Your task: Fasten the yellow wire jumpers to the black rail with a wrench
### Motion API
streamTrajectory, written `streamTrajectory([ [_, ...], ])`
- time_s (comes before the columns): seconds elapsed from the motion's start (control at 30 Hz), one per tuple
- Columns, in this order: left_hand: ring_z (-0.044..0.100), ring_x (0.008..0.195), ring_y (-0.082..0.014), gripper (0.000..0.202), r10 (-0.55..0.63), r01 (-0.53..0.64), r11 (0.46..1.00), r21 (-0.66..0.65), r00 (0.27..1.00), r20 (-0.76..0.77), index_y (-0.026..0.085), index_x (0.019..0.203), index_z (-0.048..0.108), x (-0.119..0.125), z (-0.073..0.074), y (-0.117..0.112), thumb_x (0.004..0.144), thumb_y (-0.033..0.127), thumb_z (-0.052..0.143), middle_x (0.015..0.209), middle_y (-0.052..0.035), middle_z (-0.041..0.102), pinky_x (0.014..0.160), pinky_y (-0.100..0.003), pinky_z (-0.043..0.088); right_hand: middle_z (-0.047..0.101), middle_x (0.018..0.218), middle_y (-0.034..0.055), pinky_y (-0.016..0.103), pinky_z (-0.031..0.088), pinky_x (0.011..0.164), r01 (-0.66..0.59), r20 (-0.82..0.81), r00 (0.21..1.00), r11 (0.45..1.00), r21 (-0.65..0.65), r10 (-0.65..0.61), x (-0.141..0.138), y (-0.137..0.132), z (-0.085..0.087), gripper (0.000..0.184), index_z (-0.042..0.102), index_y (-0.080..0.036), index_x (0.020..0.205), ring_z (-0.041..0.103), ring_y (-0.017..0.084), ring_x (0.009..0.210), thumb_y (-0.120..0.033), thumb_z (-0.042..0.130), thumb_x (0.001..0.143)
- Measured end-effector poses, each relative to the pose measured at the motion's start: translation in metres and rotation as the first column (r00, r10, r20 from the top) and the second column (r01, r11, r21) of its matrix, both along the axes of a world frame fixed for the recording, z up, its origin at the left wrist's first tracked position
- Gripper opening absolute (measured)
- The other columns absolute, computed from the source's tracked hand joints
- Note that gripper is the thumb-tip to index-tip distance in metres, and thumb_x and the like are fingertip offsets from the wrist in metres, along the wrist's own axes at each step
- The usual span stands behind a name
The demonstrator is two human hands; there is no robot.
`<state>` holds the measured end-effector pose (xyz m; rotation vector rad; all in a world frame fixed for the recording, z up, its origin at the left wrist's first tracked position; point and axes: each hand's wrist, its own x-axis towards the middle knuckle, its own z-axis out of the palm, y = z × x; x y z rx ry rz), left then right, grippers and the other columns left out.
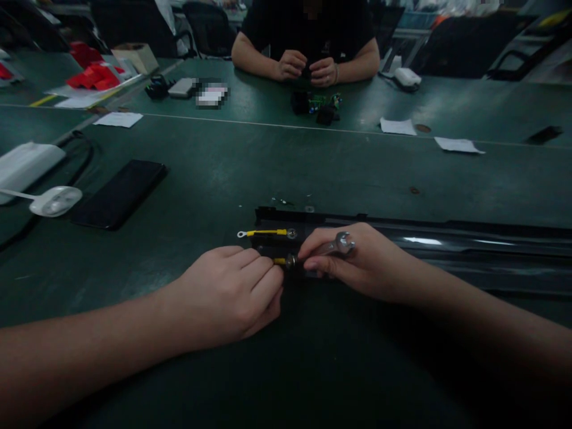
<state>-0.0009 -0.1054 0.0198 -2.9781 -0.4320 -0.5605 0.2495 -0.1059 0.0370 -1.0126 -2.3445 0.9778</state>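
A long black metal housing (447,244) lies across the green table (268,173). My right hand (357,262) is closed on a small silver wrench (333,246), whose end sits on a nut (290,260) at the housing's left end. My left hand (232,295) is curled, its fingertips pinching a yellow wire end (279,261) beside that nut. A second yellow wire with a ring terminal (263,233) lies just above, fixed at a screw (291,233).
A black phone (120,192) and a white device with a cable (49,199) lie at left. Across the table a person's hands (308,67) work over small green circuit parts (322,102). Paper slips (458,145) and red items (96,77) lie farther off.
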Motion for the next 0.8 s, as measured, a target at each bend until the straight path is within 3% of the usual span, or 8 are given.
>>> streamTrajectory([
  [0.13,0.070,0.066,-0.0242,0.025,0.059,-0.058,0.998,0.035,0.998,-0.020,0.011,0.086,0.069,0.000,0.000,-0.005,0.098,0.020,0.050,0.081,-0.0095,0.073,0.052,-0.038,0.060,0.070,0.078,-0.0021,0.021,0.045,0.063,0.007,0.005,1.000,1.000,0.011,-0.007,-0.001,0.000,0.001,0.008,0.067,-0.018,0.096,0.063,0.011,0.064,-0.022,0.061,0.099],
  [0.27,0.067,0.067,-0.0221,0.020,0.058,-0.058,0.998,-0.025,0.998,-0.002,0.013,0.086,0.067,-0.006,-0.004,0.007,0.097,0.018,0.052,0.080,-0.0068,0.070,0.057,-0.037,0.058,0.070,0.079,-0.0015,0.021,0.045,0.063,0.009,0.005,1.000,1.000,0.016,-0.009,-0.001,0.000,-0.001,0.007,0.067,-0.017,0.094,0.063,0.011,0.065,-0.020,0.062,0.098],
  [0.47,0.065,0.070,-0.0165,0.016,-0.168,0.174,0.964,-0.201,0.985,0.044,0.014,0.090,0.069,-0.017,-0.009,0.038,0.097,0.016,0.054,0.081,-0.0049,0.069,0.062,-0.029,0.052,0.072,0.081,-0.0004,0.022,0.047,0.064,0.004,-0.008,1.000,1.000,0.006,-0.004,0.000,0.000,0.000,0.007,0.067,-0.019,0.093,0.066,0.012,0.069,-0.022,0.063,0.097],
  [0.63,0.067,0.073,-0.0154,0.013,-0.216,0.242,0.912,-0.332,0.970,0.113,0.015,0.096,0.069,-0.023,-0.011,0.049,0.097,0.017,0.055,0.084,-0.0051,0.074,0.064,-0.028,0.053,0.071,0.083,0.0020,0.022,0.047,0.062,-0.003,0.016,1.000,0.997,0.071,0.002,-0.001,-0.002,0.004,0.013,0.067,-0.017,0.097,0.063,0.012,0.068,-0.015,0.054,0.097],
  [0.8,0.073,0.096,-0.0191,0.020,-0.343,0.356,0.832,-0.425,0.933,0.110,0.017,0.112,0.066,-0.038,-0.010,0.063,0.093,0.015,0.061,0.103,-0.0077,0.077,0.086,-0.032,0.059,0.070,0.081,0.0007,0.021,0.045,0.060,0.002,0.016,1.000,0.998,0.063,-0.003,0.000,-0.001,0.002,0.013,0.067,-0.017,0.096,0.061,0.011,0.065,-0.017,0.055,0.099],
])
